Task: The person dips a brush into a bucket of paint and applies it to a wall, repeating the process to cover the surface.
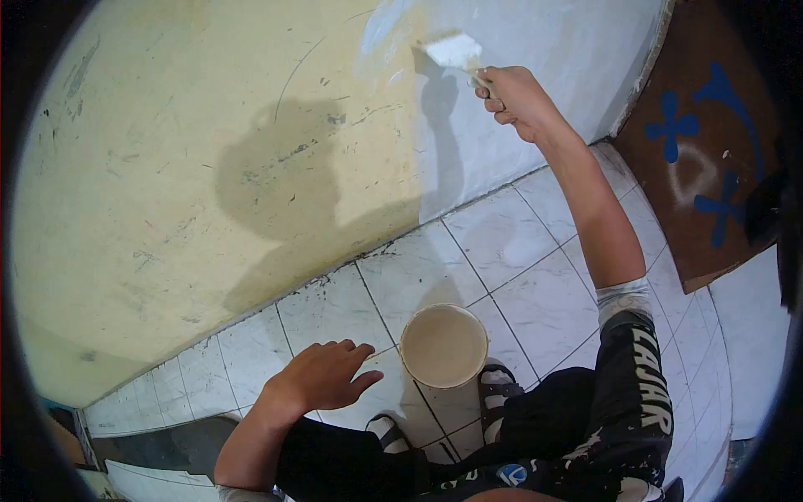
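Observation:
My right hand [512, 99] is closed around the handle of a paintbrush [456, 52], whose white-coated bristles point left against the wall [184, 151]. Left of the brush the wall is scuffed yellow; to its right it is coated pale white. Over the floor, my left hand [326, 374] hangs with its fingers stretched out and thumb apart, holding nothing. A round bucket [443, 345] of off-white paint stands on the floor to the right of that hand, apart from it.
White floor tiles [519, 226] run along the wall's base. My sandalled feet [495, 402] stand close to the bucket. At right leans a brown panel [694, 167] with blue shapes. A dark flat thing [184, 448] lies at lower left.

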`<state>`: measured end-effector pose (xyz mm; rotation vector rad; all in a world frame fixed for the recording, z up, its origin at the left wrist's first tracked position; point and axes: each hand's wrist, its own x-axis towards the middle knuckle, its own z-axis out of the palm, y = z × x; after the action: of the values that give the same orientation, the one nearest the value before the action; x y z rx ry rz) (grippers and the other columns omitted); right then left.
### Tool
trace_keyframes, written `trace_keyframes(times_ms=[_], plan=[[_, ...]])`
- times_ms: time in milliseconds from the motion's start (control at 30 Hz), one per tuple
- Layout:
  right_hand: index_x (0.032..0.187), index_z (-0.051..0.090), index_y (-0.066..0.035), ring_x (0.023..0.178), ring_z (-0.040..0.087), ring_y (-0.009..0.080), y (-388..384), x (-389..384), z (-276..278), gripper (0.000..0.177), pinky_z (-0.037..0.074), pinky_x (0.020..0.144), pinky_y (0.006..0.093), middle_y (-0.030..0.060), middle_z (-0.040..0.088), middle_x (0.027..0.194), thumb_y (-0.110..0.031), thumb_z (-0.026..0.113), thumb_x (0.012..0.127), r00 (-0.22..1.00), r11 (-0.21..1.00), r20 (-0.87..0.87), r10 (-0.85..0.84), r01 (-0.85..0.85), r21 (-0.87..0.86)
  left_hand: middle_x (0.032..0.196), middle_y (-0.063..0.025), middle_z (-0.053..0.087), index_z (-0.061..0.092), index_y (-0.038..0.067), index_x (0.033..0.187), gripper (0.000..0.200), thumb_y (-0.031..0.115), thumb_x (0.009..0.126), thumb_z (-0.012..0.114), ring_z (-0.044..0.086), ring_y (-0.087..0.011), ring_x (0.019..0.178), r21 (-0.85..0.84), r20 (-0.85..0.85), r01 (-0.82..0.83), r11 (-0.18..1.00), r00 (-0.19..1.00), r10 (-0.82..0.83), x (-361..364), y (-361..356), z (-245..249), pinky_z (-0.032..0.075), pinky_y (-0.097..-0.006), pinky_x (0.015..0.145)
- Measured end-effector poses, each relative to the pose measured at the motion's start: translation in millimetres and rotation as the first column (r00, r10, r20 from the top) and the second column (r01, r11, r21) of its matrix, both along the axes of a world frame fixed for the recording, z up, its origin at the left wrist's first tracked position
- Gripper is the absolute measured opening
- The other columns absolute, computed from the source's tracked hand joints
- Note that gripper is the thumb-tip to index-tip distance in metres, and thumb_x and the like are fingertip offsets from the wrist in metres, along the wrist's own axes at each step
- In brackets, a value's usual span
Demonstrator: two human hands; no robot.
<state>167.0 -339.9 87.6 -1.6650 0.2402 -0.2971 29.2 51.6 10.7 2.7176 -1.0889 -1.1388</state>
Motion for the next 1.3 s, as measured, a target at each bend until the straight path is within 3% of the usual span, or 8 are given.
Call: trace_keyframes(times_ms=[133, 333, 600, 733, 833, 1067, 1200, 1300], plan=[[0.088, 0.059, -0.003, 0.054, 0.044, 0.0060, 31, 12, -35, 0.025, 0.029, 0.040, 0.0232, 0.0021, 0.057, 0.076, -0.024, 0.055, 0.101, 0.976, 0.991, 0.172, -0.135, 0.134, 0.013, 0.121, -0.0186, 0.067, 0.055, 0.007, 0.140, 0.054, 0.048, 0.106, 0.050, 0.064, -0.0368, 0.115, -0.005, -0.018, -0.004, 1.000, 1.000, 0.004, 0, -1, 3, 0.050, -0.0462, 0.101], [0.076, 0.059, -0.002, 0.050, 0.050, 0.0129, 45, 42, -172, 0.035, 0.037, 0.042, 0.0324, 0.0045, 0.055, 0.063, -0.029, 0.056, 0.098, 0.982, 0.990, 0.130, -0.135, 0.130, 0.048, 0.120, -0.0186, 0.068, 0.056, 0.007, 0.140, 0.054, 0.048, 0.106, 0.050, 0.065, -0.0367, 0.113, 0.010, -0.026, -0.011, 1.000, 1.000, 0.011, 3, 0, 3, 0.050, -0.0464, 0.100], [0.081, 0.055, -0.005, 0.049, 0.043, 0.0114, 37, 10, -228, 0.028, 0.028, 0.038, 0.0296, 0.0035, 0.054, 0.071, -0.026, 0.057, 0.100, 0.899, 0.986, -0.430, -0.085, 0.137, 0.090, 0.120, -0.0188, 0.068, 0.056, 0.007, 0.139, 0.053, 0.048, 0.106, 0.050, 0.065, -0.0371, 0.112, -0.020, 0.009, 0.025, 0.999, 1.000, -0.025, -2, 4, 2, 0.050, -0.0464, 0.099], [0.079, 0.058, -0.003, 0.048, 0.043, 0.0131, 33, 12, -215, 0.023, 0.028, 0.040, 0.0307, 0.0058, 0.055, 0.071, -0.020, 0.058, 0.095, 0.854, 0.979, -0.518, -0.038, 0.136, 0.151, 0.120, -0.0190, 0.068, 0.057, 0.006, 0.138, 0.053, 0.048, 0.106, 0.051, 0.065, -0.0374, 0.112, -0.038, 0.017, 0.026, 0.999, 1.000, -0.026, -7, 4, 6, 0.051, -0.0463, 0.098], [0.074, 0.061, -0.001, 0.048, 0.044, 0.0148, 27, 39, -147, 0.017, 0.027, 0.040, 0.0303, 0.0079, 0.056, 0.070, -0.009, 0.059, 0.088, 0.961, 0.989, -0.273, -0.038, 0.075, 0.124, 0.118, -0.0195, 0.069, 0.057, 0.006, 0.138, 0.053, 0.048, 0.106, 0.051, 0.066, -0.0379, 0.112, -0.036, 0.010, 0.015, 0.999, 1.000, -0.014, -10, 4, 7, 0.051, -0.0463, 0.098], [0.073, 0.057, -0.002, 0.053, 0.044, 0.0116, 57, 1, -8, 0.026, 0.027, 0.042, 0.0286, 0.0056, 0.054, 0.069, -0.016, 0.058, 0.094, 0.989, 0.989, 0.141, -0.044, 0.023, 0.146, 0.119, -0.0199, 0.068, 0.057, 0.006, 0.138, 0.053, 0.048, 0.106, 0.050, 0.067, -0.0387, 0.109, -0.039, 0.011, 0.028, 0.999, 1.000, -0.028, -7, 2, 4, 0.052, -0.0467, 0.096], [0.073, 0.056, -0.004, 0.053, 0.048, 0.0111, 59, 14, -33, 0.031, 0.031, 0.042, 0.0293, 0.0041, 0.055, 0.068, -0.023, 0.056, 0.097, 0.955, 0.982, 0.294, -0.041, -0.016, 0.187, 0.112, -0.0206, 0.069, 0.058, 0.005, 0.133, 0.050, 0.047, 0.106, 0.050, 0.068, -0.0395, 0.103, -0.078, 0.053, 0.037, 0.996, 0.998, -0.033, -8, 7, 1, 0.054, -0.0473, 0.091], [0.076, 0.057, -0.005, 0.051, 0.048, 0.0108, 55, 35, -128, 0.033, 0.034, 0.041, 0.0296, 0.0029, 0.055, 0.066, -0.028, 0.056, 0.100, 0.988, 0.993, 0.104, -0.114, 0.115, -0.001, 0.105, -0.0216, 0.070, 0.060, 0.004, 0.127, 0.048, 0.045, 0.106, 0.051, 0.069, -0.0402, 0.098, -0.141, 0.093, 0.052, 0.989, 0.995, -0.039, -10, 11, -2, 0.055, -0.0479, 0.087]])
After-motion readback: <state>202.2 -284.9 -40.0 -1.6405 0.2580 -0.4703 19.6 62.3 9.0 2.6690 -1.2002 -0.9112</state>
